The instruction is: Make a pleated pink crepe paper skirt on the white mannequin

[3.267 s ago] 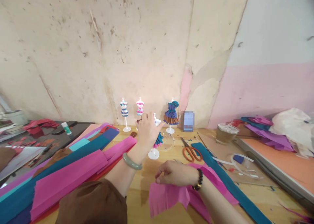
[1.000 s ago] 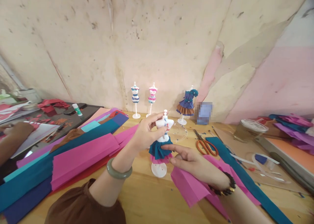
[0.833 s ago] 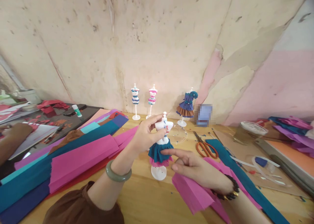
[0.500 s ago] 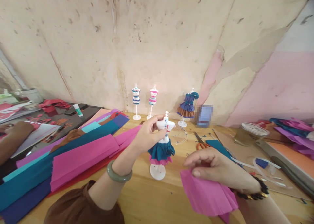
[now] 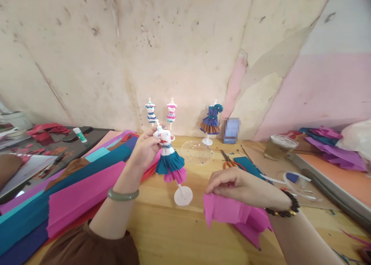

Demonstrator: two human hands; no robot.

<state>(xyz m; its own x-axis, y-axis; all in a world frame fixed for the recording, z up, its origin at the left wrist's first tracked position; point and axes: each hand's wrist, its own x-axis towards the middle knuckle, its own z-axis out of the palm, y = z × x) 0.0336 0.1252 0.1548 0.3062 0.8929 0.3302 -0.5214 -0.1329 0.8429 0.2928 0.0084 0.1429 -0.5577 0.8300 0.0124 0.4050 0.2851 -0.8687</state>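
Observation:
My left hand (image 5: 147,143) is closed around the upper body of a small white dress form (image 5: 167,151), which leans with its top to the left. A teal ruffled skirt (image 5: 170,162) with a pink layer (image 5: 175,175) under it wraps the form's lower part. Its round white base (image 5: 183,195) is lower right of the skirt. Beside it, my right hand (image 5: 228,182) pinches a piece of pink crepe paper (image 5: 226,209) that hangs below the fingers. The pink paper and the dress form are apart.
Two small dress forms (image 5: 150,112) and a clothed one (image 5: 211,120) stand by the wall. Orange-handled scissors (image 5: 232,164) and a clear round dish (image 5: 197,153) lie mid-table. Colored paper sheets (image 5: 84,195) cover the left; a lidded jar (image 5: 280,146) stands right. Another person's arm (image 5: 11,166) shows far left.
My left hand has moved left with the dress form, which now tilts instead of standing upright. The pink paper in my right hand has turned and spread. The view has shifted right.

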